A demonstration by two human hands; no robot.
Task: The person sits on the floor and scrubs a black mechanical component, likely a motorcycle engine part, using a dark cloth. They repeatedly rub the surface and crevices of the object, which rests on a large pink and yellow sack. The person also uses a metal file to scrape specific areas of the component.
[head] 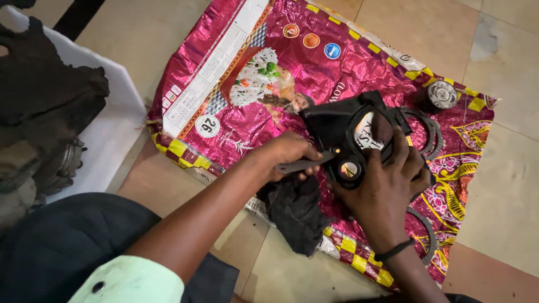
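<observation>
A person crouches over a shiny pink sack [236, 129] spread flat on a tiled floor [505, 185], seemingly laid down to keep greasy parts off the tiles. Near the sack's right edge, the right hand [387, 188] wraps around a black machine cover [342, 132], fingers curled over its rim, bracing it tilted so its round openings face up. The left hand [289, 154] is closed on a flat grey tool [297, 165], its tip pressed against the cover's left side, perhaps scraping it. Just below that hand lies a crumpled black rag [295, 216], overhanging the sack's near edge. Thin toothed rings [429, 134] sit beyond the cover, partly hidden by it, and a round metal part [441, 94] rests near the sack's far right corner. A dark engine block [39, 112] at the left is cut off. The tool's tip is hard to make out.
</observation>
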